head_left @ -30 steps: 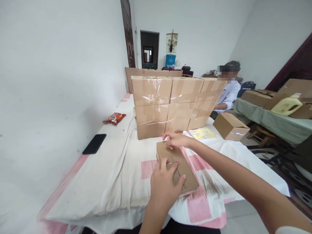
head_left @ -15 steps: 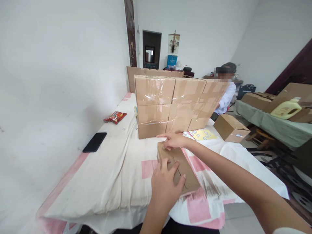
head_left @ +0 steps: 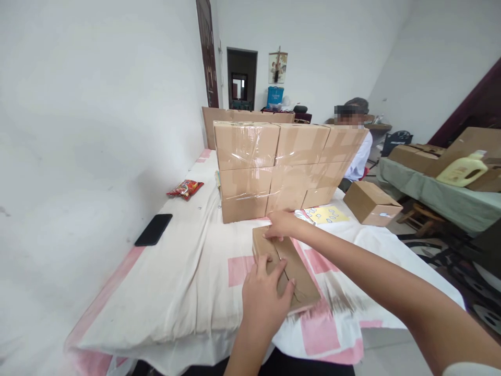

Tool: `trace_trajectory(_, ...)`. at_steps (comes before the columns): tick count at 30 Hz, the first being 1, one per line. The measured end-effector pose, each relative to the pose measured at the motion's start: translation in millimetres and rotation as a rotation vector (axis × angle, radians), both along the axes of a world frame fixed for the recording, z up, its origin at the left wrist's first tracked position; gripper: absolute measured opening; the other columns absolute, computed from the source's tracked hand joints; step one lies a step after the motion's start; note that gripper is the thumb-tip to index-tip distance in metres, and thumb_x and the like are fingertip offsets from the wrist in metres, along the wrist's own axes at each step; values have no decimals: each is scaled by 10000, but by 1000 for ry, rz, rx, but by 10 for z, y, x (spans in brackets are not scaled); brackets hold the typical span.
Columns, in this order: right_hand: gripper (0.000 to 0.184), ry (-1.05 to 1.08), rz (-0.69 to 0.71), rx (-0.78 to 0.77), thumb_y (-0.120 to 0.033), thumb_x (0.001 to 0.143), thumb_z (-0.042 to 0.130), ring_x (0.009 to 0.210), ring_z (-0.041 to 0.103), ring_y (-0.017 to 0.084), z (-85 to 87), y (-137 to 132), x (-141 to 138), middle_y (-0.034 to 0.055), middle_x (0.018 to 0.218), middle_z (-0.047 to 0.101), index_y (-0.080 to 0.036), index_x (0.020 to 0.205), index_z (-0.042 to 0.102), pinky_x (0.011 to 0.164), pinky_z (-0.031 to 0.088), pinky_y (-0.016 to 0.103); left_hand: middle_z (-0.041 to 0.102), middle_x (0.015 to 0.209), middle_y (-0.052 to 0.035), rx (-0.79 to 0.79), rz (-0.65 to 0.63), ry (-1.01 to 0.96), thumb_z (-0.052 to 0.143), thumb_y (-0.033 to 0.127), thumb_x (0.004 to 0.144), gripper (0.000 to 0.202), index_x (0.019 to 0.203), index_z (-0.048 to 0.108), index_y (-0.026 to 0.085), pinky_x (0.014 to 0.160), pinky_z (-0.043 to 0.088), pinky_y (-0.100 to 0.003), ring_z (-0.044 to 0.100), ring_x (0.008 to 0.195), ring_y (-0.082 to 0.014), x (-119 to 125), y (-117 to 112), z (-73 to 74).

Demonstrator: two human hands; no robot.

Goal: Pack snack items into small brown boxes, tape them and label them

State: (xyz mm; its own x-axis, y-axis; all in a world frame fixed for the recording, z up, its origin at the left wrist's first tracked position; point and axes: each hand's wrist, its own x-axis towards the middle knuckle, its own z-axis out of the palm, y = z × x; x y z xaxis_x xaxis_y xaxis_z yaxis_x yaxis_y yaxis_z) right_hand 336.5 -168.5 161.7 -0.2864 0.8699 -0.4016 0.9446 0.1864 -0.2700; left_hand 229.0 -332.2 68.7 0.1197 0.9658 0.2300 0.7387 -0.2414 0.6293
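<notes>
Where left hand (head_left: 266,290) rests splayed, cardboard box (head_left: 296,269) lies beneath; right hand (head_left: 284,225) curled at far end, hold unclear.

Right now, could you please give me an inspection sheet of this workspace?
Surface: wrinkled white-and-pink cloth, dark streaks at right.
Job's things: small carton, a dark seam along its top.
Clutter: phone and snack packet at left; yellow sheet and another carton at right.
Hands: left hand spread on the small carton; right hand at its far end.
Cables: nothing seen.
Surroundings: taped carton stack beyond; person behind it; jug on a side table.
</notes>
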Motion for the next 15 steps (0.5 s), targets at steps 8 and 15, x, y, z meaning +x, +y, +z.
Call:
trace_trajectory(8, 764, -2, -274, -8, -606, 652, 826, 640, 650, 254, -1, 66, 704, 40, 548, 666, -97, 1197, 656, 624, 456, 329, 529, 1404, -50, -21, 15, -29, 552, 454, 917, 414, 1310, 659, 379, 951, 538, -457, 628, 1144, -271, 30, -23, 14)
trace_trajectory(15, 477, 23, -431, 378, -455, 915, 528, 929, 723, 275, -1184, -718, 1925, 133, 998, 754, -143, 1252, 657, 834, 517, 366, 524, 1411, -63, -75, -82, -79, 530, 414, 944, 428, 1357, 633, 370, 988, 525, -423, 600, 1229, -251, -309, 53, 24)
